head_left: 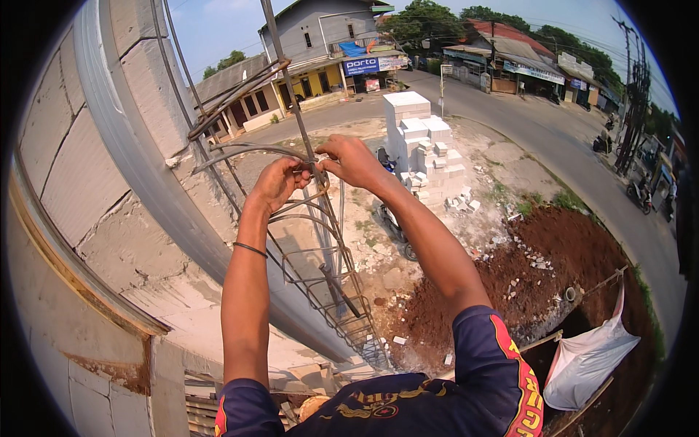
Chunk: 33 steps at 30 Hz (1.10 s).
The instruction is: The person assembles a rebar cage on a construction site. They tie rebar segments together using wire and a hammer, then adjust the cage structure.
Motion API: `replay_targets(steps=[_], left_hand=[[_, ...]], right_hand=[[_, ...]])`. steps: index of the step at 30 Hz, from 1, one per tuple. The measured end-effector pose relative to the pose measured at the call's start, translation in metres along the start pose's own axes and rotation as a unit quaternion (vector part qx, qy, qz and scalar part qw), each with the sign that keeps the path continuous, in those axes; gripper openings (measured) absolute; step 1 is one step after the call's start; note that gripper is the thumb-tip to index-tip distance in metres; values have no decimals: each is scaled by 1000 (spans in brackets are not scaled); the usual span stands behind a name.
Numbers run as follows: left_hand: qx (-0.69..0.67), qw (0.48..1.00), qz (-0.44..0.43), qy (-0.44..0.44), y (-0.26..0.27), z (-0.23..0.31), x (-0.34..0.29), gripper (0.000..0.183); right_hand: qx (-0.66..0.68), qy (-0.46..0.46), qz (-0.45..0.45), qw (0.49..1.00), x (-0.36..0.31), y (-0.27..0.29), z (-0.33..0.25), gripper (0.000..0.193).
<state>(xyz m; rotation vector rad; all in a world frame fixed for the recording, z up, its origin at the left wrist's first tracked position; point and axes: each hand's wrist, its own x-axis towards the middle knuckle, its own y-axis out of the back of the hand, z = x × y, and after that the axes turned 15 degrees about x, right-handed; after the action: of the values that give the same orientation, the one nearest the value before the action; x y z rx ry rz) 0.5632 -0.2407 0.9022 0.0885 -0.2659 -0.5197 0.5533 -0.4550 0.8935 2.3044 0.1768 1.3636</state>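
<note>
Along the wall's (120,240) outer edge stood the rebar cage (342,251), upright, with a grey strip (127,138) running up the wall beside it. One long bar (293,91) rose past the hands into the sky. Left hand (280,184) was at the bar's left side, fingers curled, tips drawn in where a curved ring (255,148) met the bar. Right hand (353,162) came in from the other side, thumb and index bent toward the same joint. Both looked nearly closed; couldn't tell whether they had hold of bar, ring or something thin between. More rings (233,102) sat slanted across the bars above; others were spaced down the cage.

Handling, my read: steel, stiff, heavy as a whole, single rings light and a bit springy. Not fragile, probably not slippery, but cut ends likely rough on bare skin. Best hold: ring pinched right at the joint, other hand steadying the bar just beside it, clear of the free ends.

Beyond the cage, a block stack (419,142) stood near the road's (502,109) edge. Dark soil (473,269) lay lower right, white sheet (588,357) at its near edge.
</note>
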Motion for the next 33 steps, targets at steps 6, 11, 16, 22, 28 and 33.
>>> replay_targets(steps=[6, 11, 16, 22, 28, 33], left_hand=[[-79, 996, 28, -10, -16, 2, -7, 34], [5, 999, 37, -8, -19, 6, 2, 37], [93, 984, 151, -4, -24, 6, 8, 33], [134, 954, 269, -11, -30, 11, 10, 40], [275, 906, 322, 23, -34, -12, 13, 22], [207, 951, 223, 48, -24, -15, 18, 11]], right_hand=[[15, -24, -2, 1000, 1, 4, -7, 25], [-14, 35, -12, 999, 9, 7, -7, 22], [-81, 64, -35, 994, 19, 5, -1, 19], [-74, 81, 16, 994, 22, -9, 7, 18], [91, -58, 150, 983, 15, -29, 14, 20], [115, -97, 250, 956, 14, -36, 6, 25]])
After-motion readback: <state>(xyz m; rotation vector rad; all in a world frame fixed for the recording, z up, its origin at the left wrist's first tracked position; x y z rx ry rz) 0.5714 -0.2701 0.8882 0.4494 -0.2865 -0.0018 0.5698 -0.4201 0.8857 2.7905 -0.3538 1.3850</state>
